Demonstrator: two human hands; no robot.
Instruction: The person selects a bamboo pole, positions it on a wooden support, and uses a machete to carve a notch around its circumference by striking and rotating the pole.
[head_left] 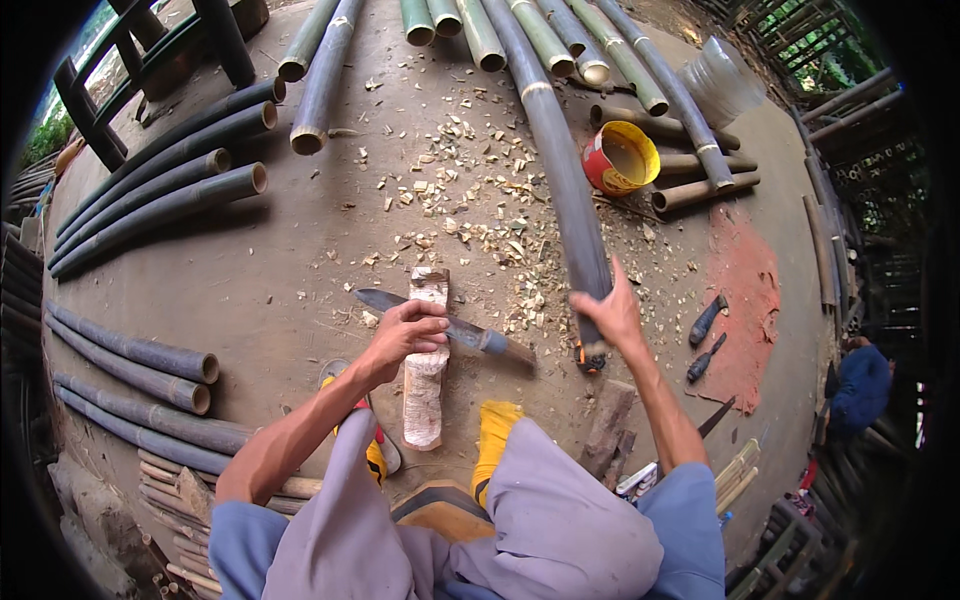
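My right hand (615,312) grips the near end of a long dark bamboo pole (560,150), its thumb and fingers around it. The pole runs away from me to the far side. My left hand (412,334) has its fingers loosely bent and a little apart, over a machete (465,332) that lies across a pale, rough wooden block (425,395). The blade points left and the handle (515,349) right; whether the left fingers touch the blade I cannot tell. A small dark and orange thing (590,358) lies under the pole's near end.
Wood chips (470,190) litter the ground ahead. Bamboo poles lie at the left (160,220) and far side (480,40). A red and yellow bucket (652,160) of liquid stands beside my pole. Two dark-handled tools (708,358) lie by a reddish patch (740,300). Another person (862,385) is far right.
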